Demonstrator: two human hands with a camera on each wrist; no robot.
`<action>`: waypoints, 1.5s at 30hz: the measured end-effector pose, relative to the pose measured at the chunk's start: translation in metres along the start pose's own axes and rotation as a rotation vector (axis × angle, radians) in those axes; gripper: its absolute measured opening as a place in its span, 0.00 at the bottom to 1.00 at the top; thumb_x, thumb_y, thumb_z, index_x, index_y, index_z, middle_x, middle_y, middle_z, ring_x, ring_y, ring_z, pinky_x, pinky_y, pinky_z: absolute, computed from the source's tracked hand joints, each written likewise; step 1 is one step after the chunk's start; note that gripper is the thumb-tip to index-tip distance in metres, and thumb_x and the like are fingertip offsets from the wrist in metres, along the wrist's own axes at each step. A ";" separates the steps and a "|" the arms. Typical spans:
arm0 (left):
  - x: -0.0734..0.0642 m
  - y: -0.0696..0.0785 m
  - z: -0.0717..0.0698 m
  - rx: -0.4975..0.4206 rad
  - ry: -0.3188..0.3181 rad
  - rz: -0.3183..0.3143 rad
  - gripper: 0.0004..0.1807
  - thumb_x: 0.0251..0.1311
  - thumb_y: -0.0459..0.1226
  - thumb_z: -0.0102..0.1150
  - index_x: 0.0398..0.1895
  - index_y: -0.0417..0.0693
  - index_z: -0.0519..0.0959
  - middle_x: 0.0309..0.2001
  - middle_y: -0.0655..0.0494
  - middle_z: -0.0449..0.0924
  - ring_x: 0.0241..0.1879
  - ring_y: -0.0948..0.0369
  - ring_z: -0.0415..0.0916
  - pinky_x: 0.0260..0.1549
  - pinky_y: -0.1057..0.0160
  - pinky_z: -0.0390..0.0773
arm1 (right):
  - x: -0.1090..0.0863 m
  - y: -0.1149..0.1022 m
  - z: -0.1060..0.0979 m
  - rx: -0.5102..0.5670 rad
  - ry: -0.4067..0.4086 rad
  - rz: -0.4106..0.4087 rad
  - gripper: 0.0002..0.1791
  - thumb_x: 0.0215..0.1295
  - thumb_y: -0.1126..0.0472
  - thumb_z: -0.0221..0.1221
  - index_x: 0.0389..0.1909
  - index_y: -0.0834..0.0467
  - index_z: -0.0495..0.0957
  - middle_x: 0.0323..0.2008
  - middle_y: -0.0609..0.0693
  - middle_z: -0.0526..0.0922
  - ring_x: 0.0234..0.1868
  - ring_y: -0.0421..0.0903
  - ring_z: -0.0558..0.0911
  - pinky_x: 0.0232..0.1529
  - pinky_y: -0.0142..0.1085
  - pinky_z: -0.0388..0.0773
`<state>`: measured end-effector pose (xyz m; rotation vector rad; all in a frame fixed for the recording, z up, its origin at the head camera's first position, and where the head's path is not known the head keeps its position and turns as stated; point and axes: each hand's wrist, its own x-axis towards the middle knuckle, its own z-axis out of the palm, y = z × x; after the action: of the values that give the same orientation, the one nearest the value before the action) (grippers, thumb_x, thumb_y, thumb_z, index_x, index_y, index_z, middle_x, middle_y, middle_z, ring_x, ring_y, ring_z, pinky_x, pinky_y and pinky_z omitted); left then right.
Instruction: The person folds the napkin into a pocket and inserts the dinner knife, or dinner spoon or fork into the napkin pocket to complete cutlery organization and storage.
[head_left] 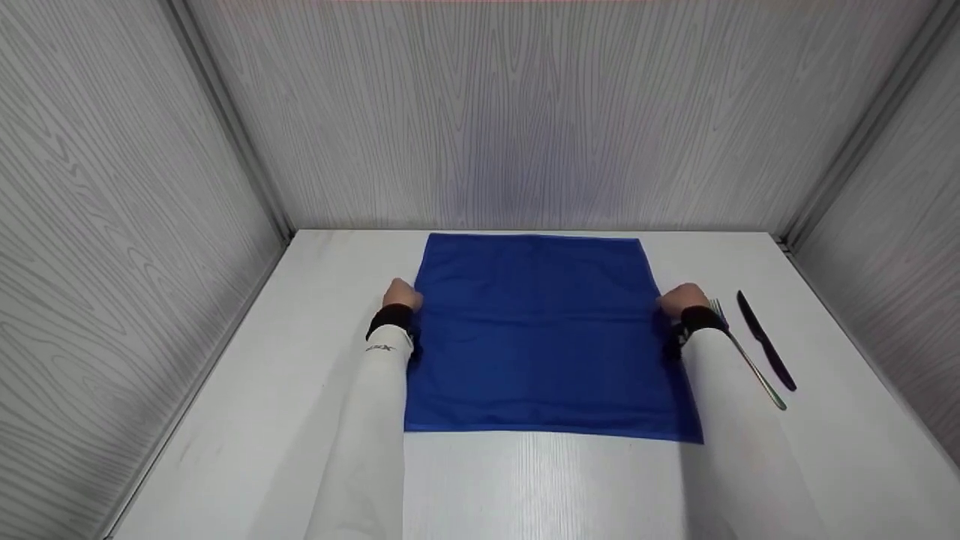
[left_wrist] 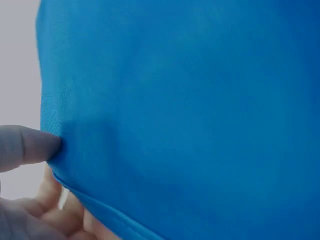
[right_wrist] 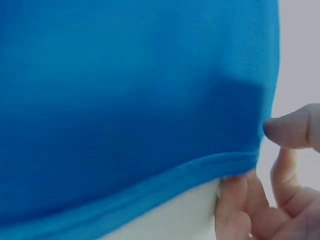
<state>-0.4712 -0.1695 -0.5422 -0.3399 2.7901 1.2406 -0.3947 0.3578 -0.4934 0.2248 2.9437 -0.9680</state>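
A blue square cloth is spread out between the two forearms, with a faint crease running across it at hand height. The left hand is at its left side. Close up in the left wrist view, that hand's thumb presses the border of the cloth, fingers behind it. On the opposite side the right hand pinches the right border. Its thumb tip meets the edge of the cloth, and curled fingers show below the hem, partly hidden by the fabric.
Just right of the right wrist lies a fork, partly covered by the sleeve. A dark-looking table knife lies beyond it. The white table is bounded by grey wood-grain panels at the back and sides.
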 end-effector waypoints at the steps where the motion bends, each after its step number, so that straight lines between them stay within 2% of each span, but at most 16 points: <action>1: 0.019 -0.011 0.006 -0.043 -0.005 0.013 0.19 0.62 0.32 0.55 0.56 0.35 0.79 0.57 0.38 0.83 0.57 0.48 0.80 0.59 0.53 0.79 | 0.000 0.000 -0.001 0.038 -0.017 0.000 0.17 0.64 0.59 0.57 0.37 0.72 0.83 0.41 0.67 0.86 0.37 0.53 0.81 0.36 0.37 0.77; 4: 0.075 -0.048 0.031 -0.159 0.045 0.080 0.19 0.62 0.35 0.60 0.56 0.40 0.83 0.57 0.44 0.85 0.59 0.52 0.80 0.58 0.60 0.78 | 0.001 0.001 -0.003 0.193 -0.068 0.027 0.26 0.70 0.56 0.57 0.58 0.73 0.81 0.52 0.67 0.84 0.43 0.49 0.79 0.36 0.32 0.77; 7: 0.093 -0.058 0.039 -0.192 0.070 0.097 0.16 0.68 0.39 0.62 0.55 0.46 0.89 0.58 0.49 0.88 0.63 0.55 0.80 0.61 0.63 0.77 | 0.004 0.003 -0.001 0.273 -0.082 0.036 0.30 0.74 0.55 0.56 0.69 0.71 0.74 0.53 0.64 0.84 0.39 0.43 0.78 0.34 0.29 0.75; 9: 0.074 -0.047 0.032 -0.220 0.095 0.092 0.15 0.71 0.40 0.60 0.53 0.46 0.90 0.55 0.48 0.89 0.61 0.54 0.82 0.60 0.63 0.79 | 0.006 0.004 0.001 0.335 -0.069 0.044 0.29 0.75 0.57 0.56 0.70 0.69 0.73 0.39 0.56 0.85 0.30 0.38 0.76 0.29 0.28 0.73; 12: 0.018 -0.010 0.007 -0.277 0.090 0.033 0.16 0.76 0.38 0.58 0.58 0.40 0.86 0.60 0.43 0.86 0.65 0.50 0.79 0.66 0.57 0.76 | 0.007 0.006 0.004 0.415 -0.023 0.059 0.26 0.75 0.60 0.56 0.70 0.67 0.75 0.20 0.39 0.74 0.20 0.34 0.69 0.23 0.28 0.69; 15: -0.025 0.017 -0.013 -0.311 0.120 0.020 0.17 0.77 0.34 0.56 0.60 0.34 0.84 0.62 0.39 0.83 0.67 0.46 0.78 0.67 0.55 0.75 | 0.005 0.006 0.004 0.454 0.042 0.057 0.25 0.76 0.60 0.56 0.69 0.66 0.76 0.19 0.36 0.72 0.21 0.33 0.69 0.24 0.27 0.69; 21: -0.055 0.030 -0.029 -0.455 0.172 0.085 0.16 0.74 0.33 0.61 0.58 0.31 0.84 0.59 0.38 0.84 0.66 0.44 0.78 0.67 0.56 0.75 | -0.003 0.001 -0.003 0.458 0.214 0.066 0.23 0.76 0.55 0.62 0.63 0.65 0.81 0.44 0.44 0.90 0.33 0.26 0.75 0.40 0.23 0.73; 24: -0.057 0.028 -0.037 -0.488 0.169 0.099 0.16 0.71 0.33 0.64 0.57 0.33 0.85 0.56 0.39 0.87 0.61 0.44 0.80 0.61 0.58 0.77 | -0.005 0.000 -0.010 0.518 0.241 0.077 0.23 0.74 0.56 0.64 0.62 0.67 0.82 0.35 0.37 0.89 0.33 0.26 0.77 0.40 0.24 0.74; 27: -0.059 0.023 -0.049 -0.422 0.083 0.080 0.19 0.70 0.34 0.62 0.61 0.35 0.83 0.56 0.38 0.86 0.54 0.49 0.80 0.52 0.62 0.77 | -0.012 0.001 -0.020 0.572 0.152 0.083 0.21 0.74 0.58 0.62 0.61 0.66 0.81 0.29 0.29 0.81 0.41 0.33 0.80 0.45 0.27 0.78; 29: -0.062 0.019 -0.059 -0.383 -0.042 0.041 0.24 0.71 0.35 0.60 0.67 0.35 0.78 0.61 0.38 0.82 0.57 0.51 0.78 0.56 0.61 0.78 | -0.023 -0.004 -0.032 0.563 0.030 0.088 0.18 0.74 0.60 0.60 0.59 0.66 0.78 0.31 0.32 0.79 0.43 0.37 0.80 0.46 0.30 0.80; 31: -0.065 0.015 -0.068 -0.327 -0.183 0.011 0.26 0.70 0.35 0.60 0.69 0.35 0.75 0.55 0.43 0.84 0.52 0.56 0.79 0.53 0.63 0.80 | -0.030 -0.003 -0.042 0.523 -0.119 0.092 0.12 0.75 0.62 0.57 0.54 0.63 0.76 0.31 0.36 0.79 0.40 0.39 0.79 0.44 0.31 0.80; 33: -0.069 0.011 -0.076 -0.260 -0.327 -0.006 0.19 0.70 0.35 0.60 0.59 0.31 0.78 0.42 0.49 0.85 0.43 0.58 0.80 0.46 0.63 0.82 | -0.034 -0.001 -0.049 0.439 -0.254 0.083 0.09 0.73 0.64 0.57 0.49 0.63 0.75 0.30 0.39 0.78 0.33 0.36 0.77 0.36 0.28 0.77; 36: -0.072 0.007 -0.084 -0.097 -0.448 -0.010 0.10 0.69 0.38 0.63 0.36 0.38 0.79 0.21 0.62 0.73 0.23 0.66 0.70 0.26 0.69 0.72 | -0.028 0.010 -0.047 0.286 -0.379 0.062 0.11 0.74 0.61 0.61 0.47 0.65 0.75 0.27 0.41 0.78 0.28 0.34 0.75 0.30 0.28 0.73; 38: -0.072 0.007 -0.083 0.004 -0.459 -0.012 0.15 0.72 0.43 0.62 0.30 0.42 0.78 0.17 0.62 0.71 0.17 0.67 0.67 0.21 0.69 0.69 | -0.024 0.014 -0.042 0.201 -0.388 0.063 0.18 0.74 0.56 0.63 0.50 0.69 0.77 0.25 0.41 0.79 0.26 0.34 0.76 0.27 0.28 0.72; 41: -0.065 0.008 -0.073 0.113 -0.354 -0.035 0.21 0.76 0.49 0.57 0.38 0.38 0.83 0.22 0.58 0.77 0.19 0.66 0.72 0.25 0.66 0.75 | -0.017 0.017 -0.033 0.124 -0.326 0.085 0.25 0.76 0.49 0.60 0.48 0.71 0.79 0.21 0.42 0.79 0.22 0.35 0.76 0.25 0.28 0.73; 45: -0.038 0.002 -0.046 0.160 -0.189 -0.056 0.28 0.74 0.49 0.59 0.53 0.28 0.82 0.45 0.39 0.87 0.39 0.54 0.85 0.47 0.59 0.84 | -0.012 0.018 -0.019 0.065 -0.200 0.080 0.26 0.76 0.51 0.56 0.41 0.74 0.82 0.19 0.44 0.78 0.20 0.36 0.77 0.25 0.29 0.75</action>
<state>-0.4335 -0.1958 -0.5040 -0.2716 2.6758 0.9747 -0.3795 0.3819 -0.4878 0.2311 2.7048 -1.0127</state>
